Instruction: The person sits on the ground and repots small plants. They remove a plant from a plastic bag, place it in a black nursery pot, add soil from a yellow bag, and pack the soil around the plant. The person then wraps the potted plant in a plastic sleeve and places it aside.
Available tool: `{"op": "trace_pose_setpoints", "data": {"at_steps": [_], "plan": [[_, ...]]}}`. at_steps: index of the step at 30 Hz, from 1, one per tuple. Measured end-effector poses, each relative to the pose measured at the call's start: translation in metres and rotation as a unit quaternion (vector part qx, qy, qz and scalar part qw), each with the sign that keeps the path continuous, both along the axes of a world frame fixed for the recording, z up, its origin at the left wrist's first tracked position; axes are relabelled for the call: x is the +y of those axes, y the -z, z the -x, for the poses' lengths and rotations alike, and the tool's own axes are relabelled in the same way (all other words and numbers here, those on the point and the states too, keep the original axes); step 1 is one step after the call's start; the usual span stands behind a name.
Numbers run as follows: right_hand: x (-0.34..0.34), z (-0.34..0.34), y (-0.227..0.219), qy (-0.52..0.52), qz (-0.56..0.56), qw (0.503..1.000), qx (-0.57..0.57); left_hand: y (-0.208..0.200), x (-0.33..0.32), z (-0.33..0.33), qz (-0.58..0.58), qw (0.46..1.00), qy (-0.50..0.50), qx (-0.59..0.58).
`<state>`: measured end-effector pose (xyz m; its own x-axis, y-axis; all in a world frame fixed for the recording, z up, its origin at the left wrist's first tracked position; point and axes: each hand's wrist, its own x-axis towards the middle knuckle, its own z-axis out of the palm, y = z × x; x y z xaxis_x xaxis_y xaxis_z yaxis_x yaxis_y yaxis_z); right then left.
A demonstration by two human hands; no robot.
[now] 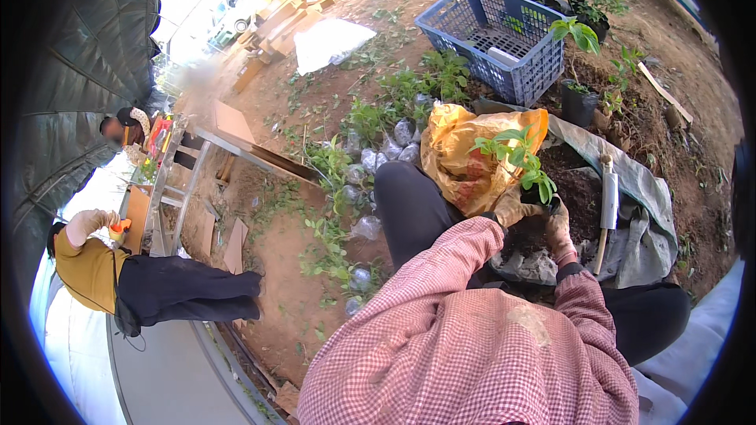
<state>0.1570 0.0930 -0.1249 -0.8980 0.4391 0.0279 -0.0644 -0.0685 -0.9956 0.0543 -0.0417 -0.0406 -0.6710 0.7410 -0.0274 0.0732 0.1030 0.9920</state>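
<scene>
A green leafy seedling [539, 182] stands between my two gloved hands, and something dark, perhaps a pot, shows at its base. My left hand [513, 209] closes on the left side of that base. From the right, my right hand [559, 234] grips the same base, its fingers curled at the dark part. Below both hands lies dark soil [579, 216] on a grey sheet [642, 197]. A crumpled orange-yellow bag [453, 149] rests just beyond my left hand. On the sheet, right of my right hand, lies a wooden-handled tool [609, 197] with a pale wrapped part.
A blue plastic crate [524, 79] stands ahead, near a black potted plant [579, 102]. Several bagged seedlings [374, 159] line the ground on my left. Beyond them are a metal ladder-like frame [185, 189], a person in a yellow top [87, 275] and cardboard boxes [279, 20].
</scene>
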Motion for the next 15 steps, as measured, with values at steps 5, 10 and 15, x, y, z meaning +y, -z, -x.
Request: {"op": "trace_pose_setpoints", "data": {"at_steps": [5,10,15], "plan": [[-0.002,-0.005,-0.062,-0.048,0.243,0.969,0.016,-0.017,0.011,-0.009,-0.016,0.983,-0.071,-0.166],[-0.01,0.0,-0.103,-0.007,0.245,0.969,-0.027,-0.039,0.013,-0.02,-0.016,0.975,-0.165,-0.145],[-0.025,0.006,-0.12,0.17,-0.077,0.98,-0.064,-0.067,0.02,-0.026,0.126,0.949,-0.276,-0.086]]}}
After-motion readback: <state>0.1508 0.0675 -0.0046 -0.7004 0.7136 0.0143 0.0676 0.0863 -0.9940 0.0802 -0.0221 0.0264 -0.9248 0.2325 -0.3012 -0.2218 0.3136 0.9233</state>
